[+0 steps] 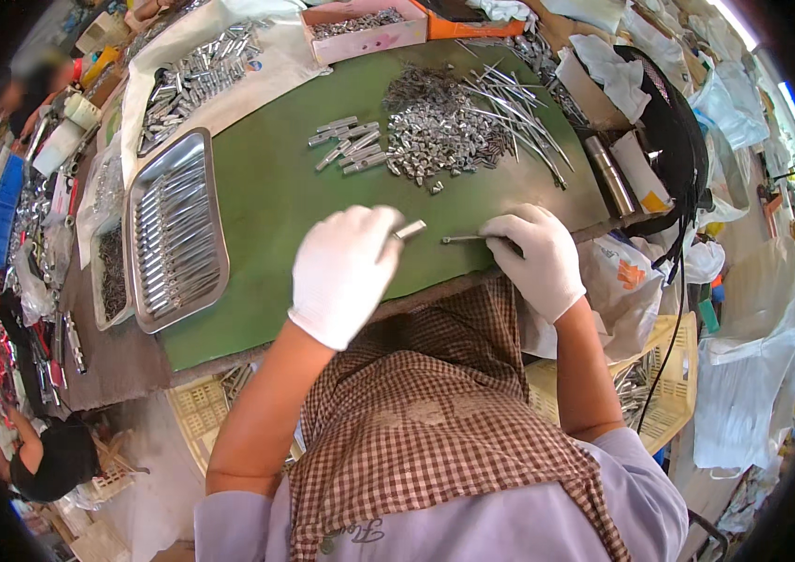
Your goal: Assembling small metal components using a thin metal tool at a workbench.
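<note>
In the head view, both hands wear white gloves and are over the green-topped bench (266, 290). The left hand (346, 272) has its grip closed on a short metal piece (412, 229), pinched at the fingertips, with its free end pointing toward the right hand (538, 258). That hand's grip is closed too, thumb and fingers around one end of a thin rod (460, 239), which points left toward the metal piece. The piece and the rod are near each other but apart.

Beyond the hands lies a small group of similar pieces (357, 150), and to its right, a heap of small shiny parts (430, 140) beside a spread of long rods (538, 136). To the left, a steel tray (217, 215) holds a row of slender metal items (176, 234). Past it, more metal parts (196, 80) lie on a pale cloth (271, 70), next to a pink box (374, 44) of small parts. A steel cylinder (609, 176) is at the bench's right side.
</note>
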Demonstrator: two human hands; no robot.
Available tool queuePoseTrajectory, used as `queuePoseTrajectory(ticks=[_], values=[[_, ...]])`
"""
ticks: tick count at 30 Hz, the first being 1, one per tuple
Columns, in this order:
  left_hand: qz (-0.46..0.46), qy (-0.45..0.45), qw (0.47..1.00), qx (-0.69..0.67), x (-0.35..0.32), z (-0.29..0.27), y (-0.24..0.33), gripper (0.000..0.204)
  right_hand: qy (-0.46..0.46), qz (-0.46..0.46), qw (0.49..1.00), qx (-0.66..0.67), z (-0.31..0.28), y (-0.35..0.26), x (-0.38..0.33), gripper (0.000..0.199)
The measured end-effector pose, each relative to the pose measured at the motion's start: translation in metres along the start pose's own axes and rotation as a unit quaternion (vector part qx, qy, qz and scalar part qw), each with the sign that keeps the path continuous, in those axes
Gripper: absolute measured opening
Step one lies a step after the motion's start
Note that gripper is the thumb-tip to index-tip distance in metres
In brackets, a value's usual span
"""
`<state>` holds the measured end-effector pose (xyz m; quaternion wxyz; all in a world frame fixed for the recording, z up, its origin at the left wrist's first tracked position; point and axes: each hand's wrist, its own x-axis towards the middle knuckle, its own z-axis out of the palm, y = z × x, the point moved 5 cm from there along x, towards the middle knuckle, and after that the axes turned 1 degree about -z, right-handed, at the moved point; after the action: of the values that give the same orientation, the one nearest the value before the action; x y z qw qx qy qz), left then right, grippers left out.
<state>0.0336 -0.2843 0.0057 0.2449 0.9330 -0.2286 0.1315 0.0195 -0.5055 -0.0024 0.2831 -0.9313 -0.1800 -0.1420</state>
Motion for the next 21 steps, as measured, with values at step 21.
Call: queuePoseTrajectory(ticks=[21], values=[[-0.013,0.037,0.997,-0.066,-0.014,0.025,0.019,0.012,-0.028,-0.052,0.997,-0.042,0.005,-0.002,0.01,0.012]])
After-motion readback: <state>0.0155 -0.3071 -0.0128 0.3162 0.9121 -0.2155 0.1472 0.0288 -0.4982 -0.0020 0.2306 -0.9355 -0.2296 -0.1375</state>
